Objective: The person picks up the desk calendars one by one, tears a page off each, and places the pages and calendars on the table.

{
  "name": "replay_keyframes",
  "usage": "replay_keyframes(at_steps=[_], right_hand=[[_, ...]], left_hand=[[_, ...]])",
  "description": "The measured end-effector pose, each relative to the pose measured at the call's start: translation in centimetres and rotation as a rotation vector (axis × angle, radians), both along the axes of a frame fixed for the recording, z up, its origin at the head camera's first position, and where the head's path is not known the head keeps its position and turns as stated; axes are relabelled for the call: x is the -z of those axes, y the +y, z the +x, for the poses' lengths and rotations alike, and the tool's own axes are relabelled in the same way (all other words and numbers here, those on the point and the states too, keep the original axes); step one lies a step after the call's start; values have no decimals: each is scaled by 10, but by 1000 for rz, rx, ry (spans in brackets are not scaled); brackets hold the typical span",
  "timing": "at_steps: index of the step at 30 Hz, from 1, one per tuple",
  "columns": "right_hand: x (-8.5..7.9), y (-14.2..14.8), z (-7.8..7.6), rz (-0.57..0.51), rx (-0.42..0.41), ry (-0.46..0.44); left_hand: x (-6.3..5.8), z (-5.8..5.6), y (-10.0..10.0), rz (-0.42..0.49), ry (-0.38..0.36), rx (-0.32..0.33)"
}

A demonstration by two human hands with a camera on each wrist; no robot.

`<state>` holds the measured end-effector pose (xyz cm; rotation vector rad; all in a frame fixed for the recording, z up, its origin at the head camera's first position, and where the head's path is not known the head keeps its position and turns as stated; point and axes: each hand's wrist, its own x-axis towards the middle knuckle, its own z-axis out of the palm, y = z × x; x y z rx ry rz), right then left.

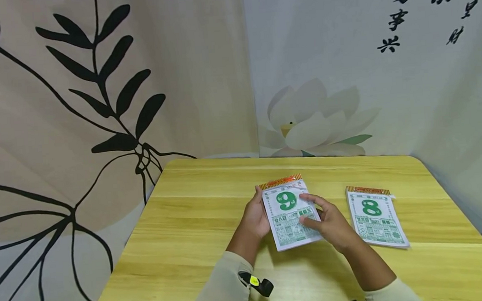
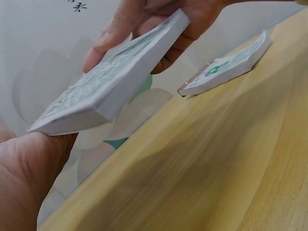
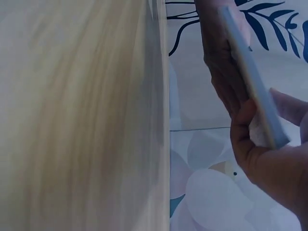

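Note:
A thick tear-off calendar pad [image 1: 285, 232] with a red-and-gold top strip and a large green 9 is held tilted above the table. My left hand [image 1: 256, 219] grips its left edge, with the fingers hidden behind it. At the right edge my right hand [image 1: 334, 223] pinches the pad, its thumb on the printed face and other fingers behind. The left wrist view shows the thick white page edge of the pad [image 2: 103, 103] clear of the wood. A second calendar pad [image 1: 379, 225], with a green 8, lies on the table beyond the right hand.
The light wooden table [image 1: 180, 246] has its back edge near a fabric backdrop [image 1: 203, 70] with black plant prints. A pale lotus print [image 1: 322, 118] and black characters mark the right side. A black wrist camera [image 1: 266, 287] sits at the left sleeve.

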<state>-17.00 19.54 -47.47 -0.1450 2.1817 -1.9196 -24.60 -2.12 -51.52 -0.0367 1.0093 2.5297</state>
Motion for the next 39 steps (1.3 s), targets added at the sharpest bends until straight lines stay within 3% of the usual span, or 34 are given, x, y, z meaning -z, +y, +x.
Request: replay_keyframes(at_steps=[4, 10, 13, 17, 20, 22, 28, 34, 39], right_hand=[[-2, -4, 6, 62, -6, 58], [-3, -11, 17, 71, 37, 76], [-3, -18, 26, 260, 100, 213], [-5, -35, 39, 577, 195, 484], [-4, -46, 42, 702, 172, 632], [-2, -52, 42, 770, 123, 681], [4, -60, 36, 910, 48, 705], [4, -62, 31, 905, 113, 773], [1, -63, 29, 925, 185, 753]], left_hand=[[-1, -2, -4, 34, -23, -7], [-5, -5, -10, 121, -52, -40], [-6, -6, -12, 145, -42, -28], [-8, -7, -13, 173, -46, -26], [-9, -7, -13, 191, -59, -44], [-10, -6, -12, 198, -61, -48], [-13, -3, -11, 192, -73, -38], [-12, 0, -9, 172, -81, -35], [-11, 1, -7, 147, -77, -48]])
